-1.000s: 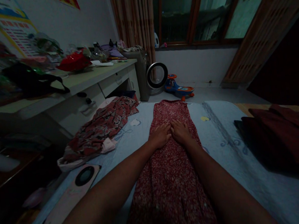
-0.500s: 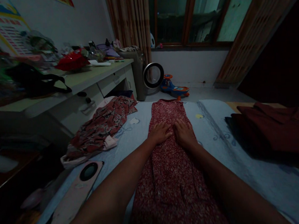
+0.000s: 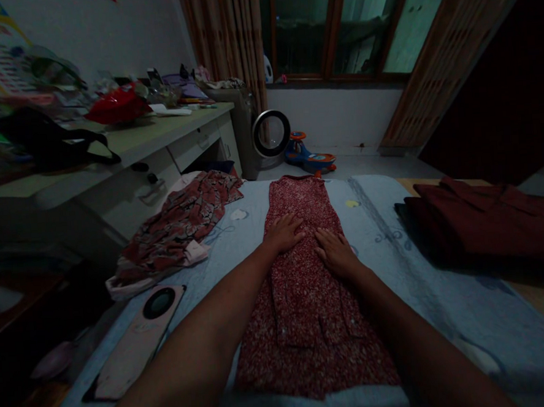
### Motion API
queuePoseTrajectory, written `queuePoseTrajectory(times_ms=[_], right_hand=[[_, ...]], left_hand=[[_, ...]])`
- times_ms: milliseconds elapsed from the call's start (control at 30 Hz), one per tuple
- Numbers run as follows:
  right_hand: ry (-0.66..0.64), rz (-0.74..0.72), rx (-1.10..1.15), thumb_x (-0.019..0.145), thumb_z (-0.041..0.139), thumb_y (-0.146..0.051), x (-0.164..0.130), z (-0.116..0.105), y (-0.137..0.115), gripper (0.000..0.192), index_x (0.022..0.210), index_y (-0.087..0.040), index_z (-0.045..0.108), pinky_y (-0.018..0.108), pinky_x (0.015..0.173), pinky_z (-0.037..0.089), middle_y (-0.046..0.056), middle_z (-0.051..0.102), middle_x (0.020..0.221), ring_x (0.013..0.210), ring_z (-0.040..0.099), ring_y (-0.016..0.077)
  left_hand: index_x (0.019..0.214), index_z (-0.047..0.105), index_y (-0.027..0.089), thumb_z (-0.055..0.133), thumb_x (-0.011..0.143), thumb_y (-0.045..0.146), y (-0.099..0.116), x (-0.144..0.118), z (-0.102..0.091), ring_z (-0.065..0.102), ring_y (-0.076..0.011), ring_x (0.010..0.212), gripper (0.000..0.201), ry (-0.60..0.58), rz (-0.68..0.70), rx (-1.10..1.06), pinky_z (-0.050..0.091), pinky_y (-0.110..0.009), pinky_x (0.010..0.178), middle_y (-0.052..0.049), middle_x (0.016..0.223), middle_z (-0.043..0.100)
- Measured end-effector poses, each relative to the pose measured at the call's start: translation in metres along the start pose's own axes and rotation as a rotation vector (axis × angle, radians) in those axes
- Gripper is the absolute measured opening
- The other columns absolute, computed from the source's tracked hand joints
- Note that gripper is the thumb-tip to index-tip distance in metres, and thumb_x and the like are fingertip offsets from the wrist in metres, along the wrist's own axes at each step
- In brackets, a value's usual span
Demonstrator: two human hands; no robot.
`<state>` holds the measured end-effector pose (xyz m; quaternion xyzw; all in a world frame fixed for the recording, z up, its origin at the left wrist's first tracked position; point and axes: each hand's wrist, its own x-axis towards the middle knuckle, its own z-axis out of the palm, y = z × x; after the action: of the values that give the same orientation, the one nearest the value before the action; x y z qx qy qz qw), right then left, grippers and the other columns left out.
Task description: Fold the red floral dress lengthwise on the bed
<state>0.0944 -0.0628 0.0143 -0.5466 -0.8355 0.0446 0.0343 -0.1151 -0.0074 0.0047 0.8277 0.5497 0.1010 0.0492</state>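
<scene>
Both hands have parted since the earlier frame and now rest slightly apart. Red dress lies flat and lengthwise on the light blue sheet. Left hand and right hand press on it palm-down, fingers spread, gripping nothing. Patterned garment lies to the left, dark red clothes to the right.

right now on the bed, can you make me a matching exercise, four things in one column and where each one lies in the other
Things:
1. red floral dress
2. patterned garment
3. dark red clothes
4. pink phone

Places:
a. far right of the bed
b. near left edge, camera ring up
c. middle, under the left hand and right hand
d. crumpled at the left, by the desk

Pairs: 1-c, 2-d, 3-a, 4-b
</scene>
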Motion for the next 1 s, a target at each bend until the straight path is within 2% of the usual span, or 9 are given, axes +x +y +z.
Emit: queuePoseTrajectory(times_ms=[100, 200, 267, 333, 433, 567, 867, 1000], right_hand=[[0.022, 0.018, 0.015, 0.099, 0.035, -0.03, -0.01, -0.009, -0.006, 0.052, 0.148, -0.015, 0.043, 0.051, 0.118, 0.021, 0.011, 0.035, 0.159, 0.148, 0.028, 0.0257], [0.09, -0.029, 0.046, 0.099, 0.035, -0.03, -0.026, -0.016, -0.02, 0.051, 0.146, -0.013, 0.045, 0.048, 0.119, 0.02, 0.012, 0.038, 0.157, 0.147, 0.03, 0.0246], [0.114, -0.078, 0.06, 0.1, 0.037, -0.033, -0.039, -0.014, -0.031, 0.053, 0.149, -0.013, 0.041, 0.049, 0.12, 0.019, 0.013, 0.038, 0.157, 0.148, 0.029, 0.0252], [0.108, -0.109, 0.059, 0.099, 0.039, -0.038, -0.051, -0.007, -0.04, 0.057, 0.15, -0.011, 0.039, 0.049, 0.12, 0.018, 0.016, 0.037, 0.157, 0.147, 0.029, 0.027], [0.089, -0.117, 0.043, 0.1, 0.04, -0.041, -0.063, 0.005, -0.046, 0.061, 0.152, -0.01, 0.037, 0.05, 0.12, 0.018, 0.017, 0.034, 0.159, 0.148, 0.027, 0.0282], [0.067, -0.105, 0.021, 0.1, 0.038, -0.044, -0.066, 0.011, -0.045, 0.061, 0.152, -0.012, 0.036, 0.05, 0.12, 0.019, 0.015, 0.03, 0.161, 0.149, 0.025, 0.0277], [0.005, -0.043, -0.009, 0.1, 0.039, -0.045, -0.078, 0.0, -0.037, 0.061, 0.154, -0.017, 0.034, 0.051, 0.12, 0.019, 0.011, 0.027, 0.162, 0.149, 0.025, 0.0259], [0.055, -0.011, 0.031, 0.098, 0.043, -0.035, -0.086, -0.009, -0.042, 0.053, 0.148, -0.017, 0.043, 0.051, 0.119, 0.021, 0.011, 0.035, 0.159, 0.147, 0.03, 0.0259]], left_hand=[[0.148, 0.041, 0.026, 0.045, 0.097, 0.051, 0.008, -0.001, -0.008, 0.028, -0.03, 0.148, 0.057, 0.025, 0.001, 0.038, 0.021, -0.055, 0.12, -0.01, 0.161, 0.033], [0.147, 0.042, 0.026, 0.047, 0.097, 0.043, 0.022, -0.01, -0.021, 0.025, -0.0302, 0.149, 0.053, 0.122, 0.028, 0.065, 0.016, -0.057, 0.121, -0.009, 0.161, 0.033], [0.144, 0.045, 0.025, 0.044, 0.098, 0.035, 0.034, -0.024, -0.028, 0.032, -0.0273, 0.146, 0.047, 0.162, 0.041, 0.048, 0.02, -0.053, 0.121, -0.009, 0.157, 0.04], [0.137, 0.051, 0.024, 0.04, 0.098, 0.027, 0.043, -0.043, -0.031, 0.04, -0.024, 0.14, 0.041, 0.129, 0.062, 0.015, 0.026, -0.047, 0.12, -0.007, 0.148, 0.051], [0.135, 0.054, 0.023, 0.037, 0.099, 0.026, 0.05, -0.072, -0.024, 0.041, -0.0232, 0.14, 0.039, 0.028, 0.068, -0.024, 0.026, -0.045, 0.12, -0.006, 0.147, 0.053], [0.147, 0.042, 0.022, 0.037, 0.101, 0.034, 0.05, -0.093, -0.008, 0.029, -0.0241, 0.149, 0.047, -0.037, 0.046, -0.064, 0.025, -0.046, 0.121, -0.007, 0.158, 0.039], [0.148, 0.041, 0.024, 0.036, 0.102, 0.045, 0.049, -0.093, -0.002, 0.026, -0.0237, 0.15, 0.051, -0.016, 0.033, -0.059, 0.021, -0.047, 0.122, -0.006, 0.159, 0.037], [0.148, 0.041, 0.024, 0.035, 0.1, 0.054, 0.048, -0.094, 0.001, 0.026, -0.0252, 0.15, 0.057, 0.0, 0.041, -0.066, 0.021, -0.048, 0.122, -0.007, 0.16, 0.036]])
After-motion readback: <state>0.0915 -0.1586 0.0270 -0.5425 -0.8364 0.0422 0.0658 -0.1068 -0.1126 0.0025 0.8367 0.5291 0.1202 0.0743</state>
